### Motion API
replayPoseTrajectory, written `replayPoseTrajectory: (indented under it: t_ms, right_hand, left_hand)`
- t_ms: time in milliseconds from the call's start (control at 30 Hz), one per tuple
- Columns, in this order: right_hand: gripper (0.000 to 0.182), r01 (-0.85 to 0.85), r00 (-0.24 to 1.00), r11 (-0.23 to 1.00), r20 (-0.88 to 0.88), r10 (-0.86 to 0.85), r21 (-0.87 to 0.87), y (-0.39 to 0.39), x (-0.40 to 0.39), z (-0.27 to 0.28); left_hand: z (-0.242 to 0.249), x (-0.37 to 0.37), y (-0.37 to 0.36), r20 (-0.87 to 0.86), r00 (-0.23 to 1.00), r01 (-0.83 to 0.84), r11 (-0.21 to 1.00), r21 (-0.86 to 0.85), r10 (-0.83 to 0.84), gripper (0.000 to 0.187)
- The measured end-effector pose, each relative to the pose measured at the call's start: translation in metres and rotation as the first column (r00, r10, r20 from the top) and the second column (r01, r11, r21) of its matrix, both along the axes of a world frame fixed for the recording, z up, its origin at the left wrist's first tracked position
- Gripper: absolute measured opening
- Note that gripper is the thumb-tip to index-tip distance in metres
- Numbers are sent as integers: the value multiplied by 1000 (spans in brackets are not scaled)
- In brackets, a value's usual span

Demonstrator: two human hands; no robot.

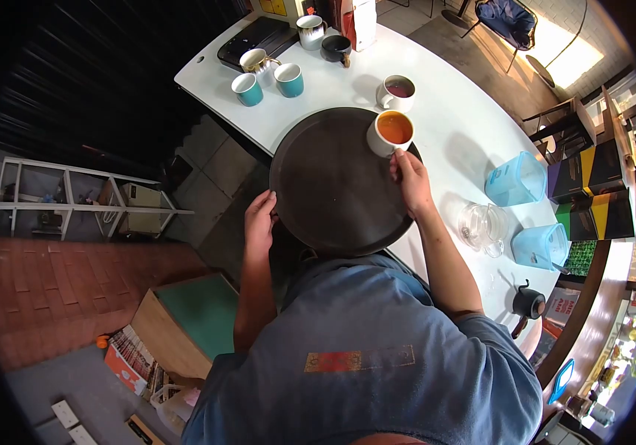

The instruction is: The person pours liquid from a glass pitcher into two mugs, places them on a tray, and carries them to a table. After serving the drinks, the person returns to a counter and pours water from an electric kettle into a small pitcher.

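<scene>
A round dark tray [325,185] is held level in front of me, its far side overlapping the white table. My left hand [261,217] grips the tray's left rim, thumb on top and fingers underneath. My right hand [410,180] pinches the handle of a white mug [382,142] filled with amber tea, over the tray's right far edge. Just beyond it on the table stands a second white mug [385,99] with a dark reddish drink.
Teal cups [290,83], a gold-rimmed mug [256,63] and a black cup [336,50] stand at the far left of the white table [451,111]. To the right are a glass pitcher [483,225], blue translucent containers [515,182] and a black kettle [529,302].
</scene>
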State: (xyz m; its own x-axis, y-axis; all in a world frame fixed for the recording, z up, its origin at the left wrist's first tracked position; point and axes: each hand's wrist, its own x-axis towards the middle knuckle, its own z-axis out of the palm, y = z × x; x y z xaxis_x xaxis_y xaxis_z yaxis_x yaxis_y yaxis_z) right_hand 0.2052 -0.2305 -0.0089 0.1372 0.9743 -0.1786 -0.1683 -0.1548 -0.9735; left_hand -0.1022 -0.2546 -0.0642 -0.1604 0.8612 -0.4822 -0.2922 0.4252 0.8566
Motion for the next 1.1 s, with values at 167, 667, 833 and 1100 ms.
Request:
replayPoseTrajectory:
  t_ms: [167, 667, 833, 1100]
  right_hand:
    - [33, -123, 991, 992, 52, 123, -11, -3, -11, -14]
    - [41, 140, 910, 988, 385, -153, 62, 31, 11, -25]
    - [44, 73, 997, 989, 38, -68, -128, 97, 16, 2]
    - [23, -160, 859, 960, -511, 23, -227, 143, 18, -10]
  left_hand:
    - [-8, -1, 3, -33, 999, 24, 1000, 8, -23, 33]
    - [-5, 4, -3, -68, 998, 3, 998, 64, 1, 37]
    - [-11, 4, -3, -123, 992, 24, 996, 84, -14, 37]
    - [-20, -6, -33, -75, 994, 90, 989, 113, -82, 39]
